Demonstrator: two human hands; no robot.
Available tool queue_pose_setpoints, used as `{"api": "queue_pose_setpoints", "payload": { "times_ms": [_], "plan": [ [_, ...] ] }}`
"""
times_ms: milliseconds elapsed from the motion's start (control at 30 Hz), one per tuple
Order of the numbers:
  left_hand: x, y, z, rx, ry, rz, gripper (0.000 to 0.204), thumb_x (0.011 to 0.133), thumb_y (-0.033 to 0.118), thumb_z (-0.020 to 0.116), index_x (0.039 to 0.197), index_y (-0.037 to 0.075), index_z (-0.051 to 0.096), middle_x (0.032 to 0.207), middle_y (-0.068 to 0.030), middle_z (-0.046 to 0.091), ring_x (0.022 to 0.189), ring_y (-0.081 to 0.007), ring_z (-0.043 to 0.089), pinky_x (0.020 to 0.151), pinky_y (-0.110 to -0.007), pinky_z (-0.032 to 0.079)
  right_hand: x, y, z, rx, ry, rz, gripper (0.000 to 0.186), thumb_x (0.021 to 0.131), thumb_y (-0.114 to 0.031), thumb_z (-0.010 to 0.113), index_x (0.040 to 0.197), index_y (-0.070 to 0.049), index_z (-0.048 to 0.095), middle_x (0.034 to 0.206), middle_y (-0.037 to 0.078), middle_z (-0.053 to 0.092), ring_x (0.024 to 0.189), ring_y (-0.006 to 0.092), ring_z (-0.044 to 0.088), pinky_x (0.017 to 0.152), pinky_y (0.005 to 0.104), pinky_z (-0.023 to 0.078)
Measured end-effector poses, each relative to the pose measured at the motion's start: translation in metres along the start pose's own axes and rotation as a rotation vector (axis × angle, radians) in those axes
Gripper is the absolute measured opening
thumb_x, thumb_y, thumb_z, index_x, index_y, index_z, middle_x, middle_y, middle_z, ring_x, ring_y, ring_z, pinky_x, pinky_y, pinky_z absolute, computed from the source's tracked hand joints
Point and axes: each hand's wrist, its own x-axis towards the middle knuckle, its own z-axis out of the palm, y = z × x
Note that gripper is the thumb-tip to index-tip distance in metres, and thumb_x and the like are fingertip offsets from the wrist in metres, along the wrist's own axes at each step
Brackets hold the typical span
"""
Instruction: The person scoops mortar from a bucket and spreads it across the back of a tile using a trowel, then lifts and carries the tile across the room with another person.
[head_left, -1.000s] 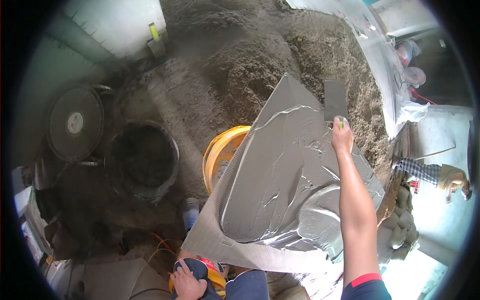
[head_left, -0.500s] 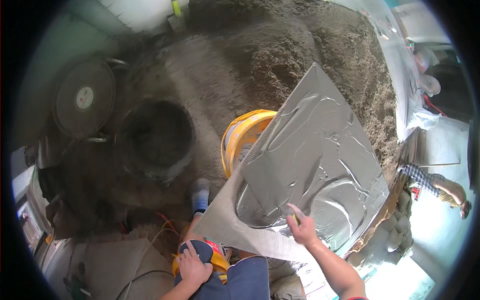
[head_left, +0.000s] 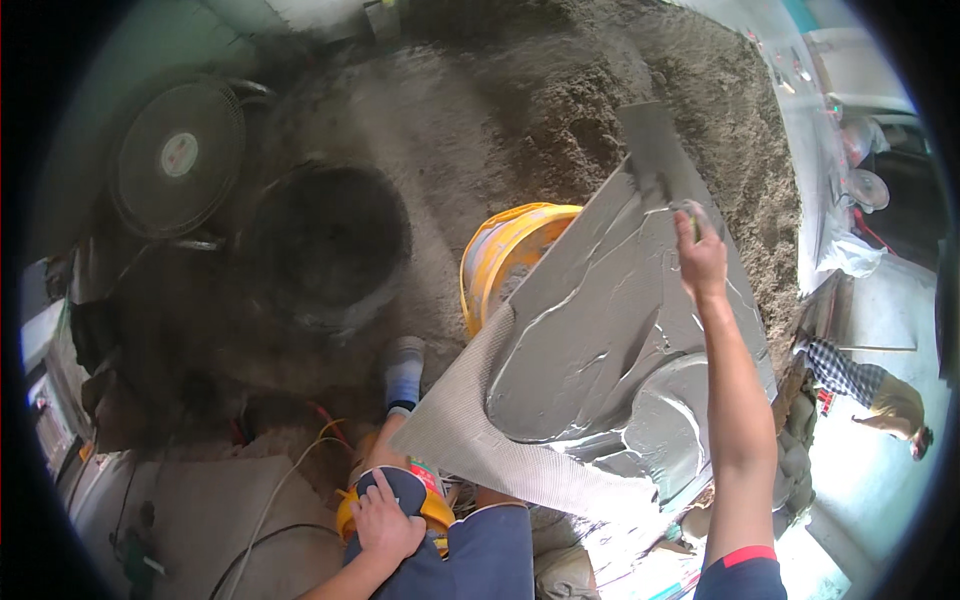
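My right hand (head_left: pixel 702 255) is closed round the handle of a flat trowel (head_left: pixel 650 138), its blade lying over the far corner of a big tile. That tile (head_left: pixel 450 425) has a ribbed back, bare along the near left corner. Wet grey mortar (head_left: pixel 575 340) covers most of the rest, with ridges and a curved swirl near the right side. Beneath the tile's left edge stands a yellow bucket (head_left: pixel 478 265), partly hidden. My left hand (head_left: pixel 385 522) lies on my knee with its fingers stretched out, holding nothing.
To the left are a dark round tub (head_left: pixel 330 250) and a round fan (head_left: pixel 180 155). Rough sandy material (head_left: pixel 560 110) spreads beyond the tile. Cables (head_left: pixel 270 500) run across the lower left. Another person (head_left: pixel 880 395) is farther off at the right.
My right hand has swept the trowel from the tile's near middle to its far corner, smoothing the mortar along the way. My left hand stays on my knee. The view has shifted slightly.
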Motion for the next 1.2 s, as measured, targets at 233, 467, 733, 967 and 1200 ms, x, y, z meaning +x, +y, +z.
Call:
{"api": "queue_pose_setpoints", "payload": {
  "times_ms": [233,467,733,967,1200],
  "plan": [
    [0.000,-0.017,-0.005,0.012,0.031,0.031,0.101,0.068,0.032,0.070,0.146,-0.011,0.022,0.112,-0.0222,0.054,0.105,-0.0365,0.055,0.096,-0.049,0.038,-0.118,0.020,0.026,0.535,-0.245,0.387,0.041,0.098,-0.046,0.054,0.077,-0.011,0.053,0.056,-0.002,0.049,0.048,0.0081,0.044,0.045,0.0266,0.035],
    [0.006,-0.025,-0.018,0.065,0.038,0.103,0.099,0.067,0.030,0.068,0.146,-0.012,0.023,0.110,-0.0216,0.054,0.103,-0.0358,0.056,0.096,-0.047,0.038,-0.346,-0.023,0.067,0.299,-0.571,0.305,0.048,0.098,-0.044,0.048,0.096,0.002,0.060,0.071,0.024,0.062,0.072,0.0403,0.064,0.065,0.0478,0.047],
    [0.009,-0.014,-0.024,0.179,0.066,0.134,0.100,0.068,0.030,0.066,0.148,-0.010,0.020,0.116,-0.0217,0.053,0.108,-0.0357,0.055,0.100,-0.045,0.037,-0.453,-0.051,0.103,0.071,-0.454,0.598,0.054,0.094,-0.049,0.051,0.107,0.003,0.058,0.083,0.028,0.066,0.082,0.0490,0.063,0.074,0.0542,0.050],
    [0.009,-0.015,-0.011,0.337,0.078,0.199,0.100,0.068,0.027,0.065,0.148,-0.009,0.018,0.117,-0.0246,0.052,0.107,-0.0380,0.055,0.098,-0.048,0.040,-0.486,0.038,0.089,0.152,0.173,1.108,0.049,0.096,-0.044,0.050,0.107,0.003,0.059,0.089,0.030,0.065,0.084,0.0500,0.063,0.074,0.0538,0.051],
    [0.005,-0.002,0.004,0.468,0.116,0.235,0.102,0.068,0.028,0.067,0.150,-0.007,0.016,0.116,-0.0239,0.052,0.106,-0.0378,0.055,0.097,-0.049,0.040,-0.481,0.128,0.069,1.252,0.637,1.727,0.059,0.095,-0.061,0.048,0.093,-0.003,0.062,0.074,0.007,0.061,0.060,0.0208,0.059,0.053,0.0360,0.047]
  ]
}}
